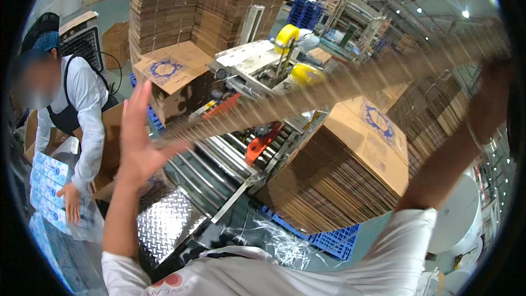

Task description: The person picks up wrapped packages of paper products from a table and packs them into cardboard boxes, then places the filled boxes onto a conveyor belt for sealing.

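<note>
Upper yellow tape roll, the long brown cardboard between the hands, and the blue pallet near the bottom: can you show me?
Upper yellow tape roll (287, 37), head view: its curved outer side.
Long brown cardboard (329, 91), head view: middle of its blurred edge.
Blue pallet (338, 241), head view: its uncovered corner.

I hold one flat brown corrugated-cardboard piece (329, 91): edge-on, motion-blurred, raised before me, slanting upward left to right.
</note>
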Motion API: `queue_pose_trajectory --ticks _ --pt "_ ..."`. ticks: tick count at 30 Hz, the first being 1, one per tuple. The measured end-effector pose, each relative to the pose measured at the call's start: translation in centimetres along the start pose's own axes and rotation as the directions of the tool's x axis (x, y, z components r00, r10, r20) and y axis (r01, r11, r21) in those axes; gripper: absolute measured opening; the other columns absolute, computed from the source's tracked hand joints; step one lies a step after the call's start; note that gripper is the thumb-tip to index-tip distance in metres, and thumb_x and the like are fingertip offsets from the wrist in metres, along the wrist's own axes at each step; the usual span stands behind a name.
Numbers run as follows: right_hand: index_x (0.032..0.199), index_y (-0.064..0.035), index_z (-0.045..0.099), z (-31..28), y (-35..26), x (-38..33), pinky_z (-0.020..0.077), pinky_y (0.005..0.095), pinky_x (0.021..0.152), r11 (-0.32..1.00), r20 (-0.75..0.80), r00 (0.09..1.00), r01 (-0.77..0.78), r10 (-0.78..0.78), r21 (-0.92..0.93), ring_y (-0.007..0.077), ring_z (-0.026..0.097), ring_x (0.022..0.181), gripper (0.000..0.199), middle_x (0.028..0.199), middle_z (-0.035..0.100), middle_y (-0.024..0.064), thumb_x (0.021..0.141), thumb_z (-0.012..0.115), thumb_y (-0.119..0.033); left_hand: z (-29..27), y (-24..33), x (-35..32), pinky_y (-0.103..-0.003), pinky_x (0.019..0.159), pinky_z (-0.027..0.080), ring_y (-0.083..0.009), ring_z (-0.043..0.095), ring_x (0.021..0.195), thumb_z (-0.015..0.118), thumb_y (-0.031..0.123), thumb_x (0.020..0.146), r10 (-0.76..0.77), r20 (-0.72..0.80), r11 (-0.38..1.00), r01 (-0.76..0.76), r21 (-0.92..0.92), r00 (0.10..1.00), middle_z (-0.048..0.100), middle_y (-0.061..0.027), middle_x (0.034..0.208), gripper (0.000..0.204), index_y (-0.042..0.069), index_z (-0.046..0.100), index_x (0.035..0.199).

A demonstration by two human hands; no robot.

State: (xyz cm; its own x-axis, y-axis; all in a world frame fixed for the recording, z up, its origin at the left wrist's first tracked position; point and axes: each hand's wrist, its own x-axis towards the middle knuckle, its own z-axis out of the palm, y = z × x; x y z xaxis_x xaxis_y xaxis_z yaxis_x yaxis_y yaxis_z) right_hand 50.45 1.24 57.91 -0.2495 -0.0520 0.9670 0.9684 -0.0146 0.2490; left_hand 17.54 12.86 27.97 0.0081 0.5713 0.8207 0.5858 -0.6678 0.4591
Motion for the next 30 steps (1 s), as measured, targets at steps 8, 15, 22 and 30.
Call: queue_pose_trajectory --ticks 8,15,22,30 --pt "0.086 0.0015 0.059 12.4 -9.8 -22.1 0.0442 0.0353 0.066 0.569 0.69 0.679 -0.68 0.25 0.462 0.0242 0.056 0.071 0.043 0.076 0.059 0.0154 0.09 0.045 -0.039 -16.9 -8.0 -10.2 -0.034 0.05 0.03 -0.0241 0.04 0.052 0.072 0.034 0.066 -0.21 0.048 0.879 0.167 0.447 0.976 0.04 -0.0115 0.055 0.047 -0.001 0.041 0.061" --pt "0.097 -0.0025 0.057 8.0 -17.7 -39.3 0.0475 0.026 0.064 0.162 0.482 -0.132 -0.987 -0.866 0.02 0.011 0.056 0.073 0.038 0.083 0.061 0.0036 0.086 0.056 -0.039 -13.5 -10.7 -17.9 -0.052 0.09 0.031 -0.0332 0.045 0.076 0.051 0.031 0.082 -0.177 0.254 0.791 -0.017 0.612 0.951 0.044 -0.0121 0.065 0.038 0.003 0.047 0.057" --pt "0.112 -0.0004 0.05 3.2 -23.1 -39.3 0.0427 0.0314 0.067 0.165 0.319 -0.112 -0.976 -0.941 0.143 0.0144 0.051 0.077 0.042 0.086 0.054 0.008 0.079 0.066 -0.021 -11.0 -10.5 -22.4 -0.049 0.107 0.011 -0.0333 0.018 0.133 0.045 0.02 0.089 -0.374 -0.311 0.677 0.486 0.553 0.874 0.024 -0.0157 0.142 0.03 0.001 0.057 0.109" --pt "0.109 -0.0023 0.05 6.5 -23.7 -39.3 0.0376 0.0296 0.054 0.141 0.388 -0.039 -0.961 -0.921 0.238 0.0132 0.045 0.06 0.042 0.066 0.048 0.0033 0.083 0.063 -0.032 -12.5 -8.2 -26.4 -0.041 0.109 0.011 -0.0316 0.012 0.135 0.043 0.024 0.092 -0.497 -0.523 0.583 0.713 0.389 0.693 0.012 -0.0159 0.147 0.047 0.008 0.034 0.136"
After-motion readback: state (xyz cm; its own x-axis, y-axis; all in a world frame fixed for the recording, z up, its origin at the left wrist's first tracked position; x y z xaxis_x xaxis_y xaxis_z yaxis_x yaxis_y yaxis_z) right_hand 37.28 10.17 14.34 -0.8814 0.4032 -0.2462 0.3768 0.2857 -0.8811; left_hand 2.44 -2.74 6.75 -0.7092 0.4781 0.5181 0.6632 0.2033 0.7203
